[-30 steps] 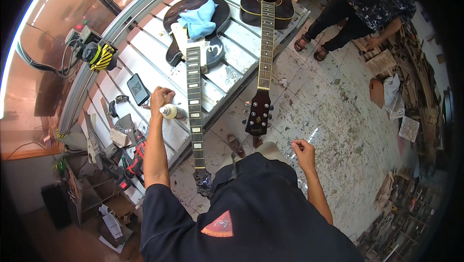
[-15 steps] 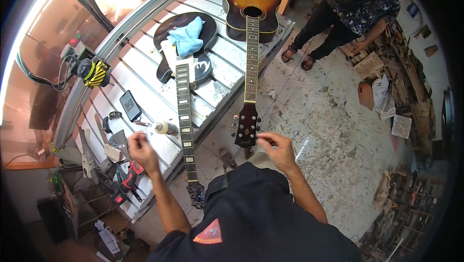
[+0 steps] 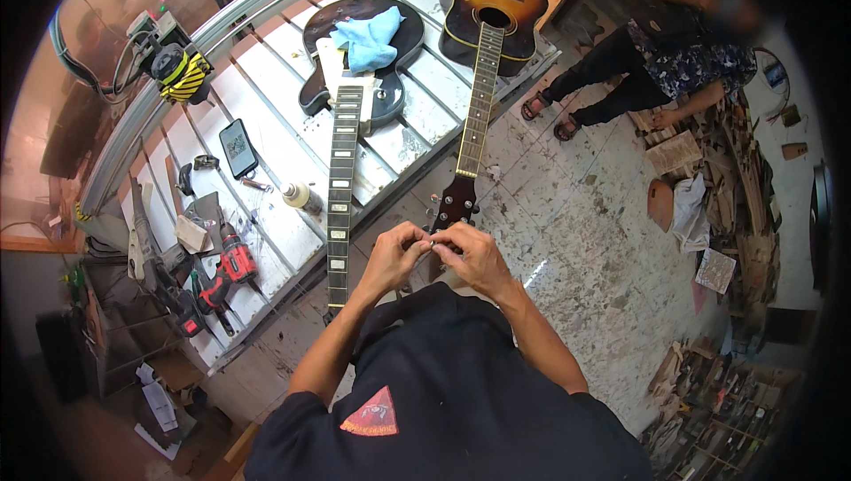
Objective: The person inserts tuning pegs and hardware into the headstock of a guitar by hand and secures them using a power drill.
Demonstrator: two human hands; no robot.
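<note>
My left hand [image 3: 396, 261] and my right hand [image 3: 472, 259] meet in front of my body, fingertips pinched together. Between them is a tiny shiny piece, too small to name. Just beyond my hands is the dark headstock [image 3: 456, 200] of a sunburst acoustic guitar [image 3: 514, 4], whose lower end my fingers partly hide. The guitar's body rests on the slatted table, its neck reaching toward me. Left of it, a dark electric guitar body [image 3: 319, 27] lies with its inlaid neck [image 3: 340, 184] extending past the table's edge. A blue cloth [image 3: 368, 39] covers part of that body.
On the slatted table [image 3: 266, 237] lie a phone [image 3: 238, 148], a small bottle [image 3: 300, 196], a red cordless drill [image 3: 236, 255] and other tools. A machine head with yellow-black stripes [image 3: 184, 80] stands at left. Another person [image 3: 665, 64] is at far right, near stacked wood scraps [image 3: 740, 171].
My left hand has come right from beside the bottle, and my right hand has moved left from the headstock. They now meet at the tiny piece. The view has shifted slightly.
</note>
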